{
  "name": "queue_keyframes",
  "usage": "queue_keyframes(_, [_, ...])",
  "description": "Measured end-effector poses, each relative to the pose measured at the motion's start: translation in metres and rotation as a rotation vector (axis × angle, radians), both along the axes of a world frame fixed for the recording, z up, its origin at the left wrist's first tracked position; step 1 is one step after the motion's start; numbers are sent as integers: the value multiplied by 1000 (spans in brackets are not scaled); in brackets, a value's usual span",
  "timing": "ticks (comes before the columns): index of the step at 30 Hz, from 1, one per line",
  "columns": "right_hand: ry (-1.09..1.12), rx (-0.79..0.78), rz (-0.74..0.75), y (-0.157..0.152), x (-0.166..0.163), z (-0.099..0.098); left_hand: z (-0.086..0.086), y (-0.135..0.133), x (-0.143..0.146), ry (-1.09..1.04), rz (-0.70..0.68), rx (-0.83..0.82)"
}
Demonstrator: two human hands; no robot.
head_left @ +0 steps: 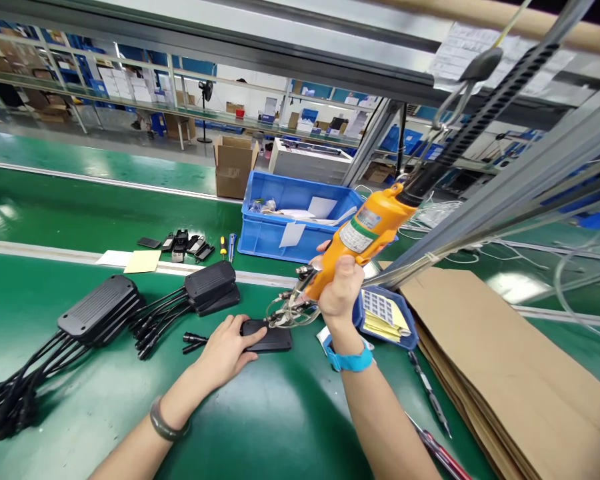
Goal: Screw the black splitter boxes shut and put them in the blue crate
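My right hand (341, 293) is wrapped around an orange electric screwdriver (363, 233), which hangs from a hook and cable at the upper right. Its tip slants down to the left, over a black plastic case (275, 340) lying flat on the green bench. Wires and small metal parts around the tip hide whether it touches a screw. My left hand (230, 347) holds the left end of this case against the bench, index finger on top. Short black cable connectors (194, 341) stick out on its left side.
Stacked black cases with cables (100, 310) and a second stack (211, 283) lie to the left. Behind are a blue bin (265, 239), a yellow-handled screwdriver (223, 247) and small black parts (181, 241). On the right are a label tray (407, 341) and cardboard sheets (505, 347).
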State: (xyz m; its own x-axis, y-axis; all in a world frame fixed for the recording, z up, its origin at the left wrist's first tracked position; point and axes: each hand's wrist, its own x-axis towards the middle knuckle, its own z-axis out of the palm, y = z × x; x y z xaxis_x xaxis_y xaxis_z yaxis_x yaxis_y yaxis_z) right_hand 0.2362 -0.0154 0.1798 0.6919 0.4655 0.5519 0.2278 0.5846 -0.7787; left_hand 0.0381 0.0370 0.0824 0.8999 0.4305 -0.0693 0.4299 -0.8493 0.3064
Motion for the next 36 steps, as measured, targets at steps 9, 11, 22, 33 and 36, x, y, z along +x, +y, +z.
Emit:
queue_keyframes(9, [40,-28,56,2,-2,-12,-4,2,0,-29,-8,-5])
queue_keyframes(11, [36,-16,36,-1,-3,-15,-5,3,-1,-39,-8,5])
queue_keyframes(22, [-73,178,-73,-15,-22,59,-17,-1,10,-83,-18,82])
queue_keyframes(33, [36,-28,39,24,-46,14,-18,-5,6,-69,-30,165])
queue_keyframes(36, [52,-53,45,27,-47,4,-15,-5,8,-55,-24,141])
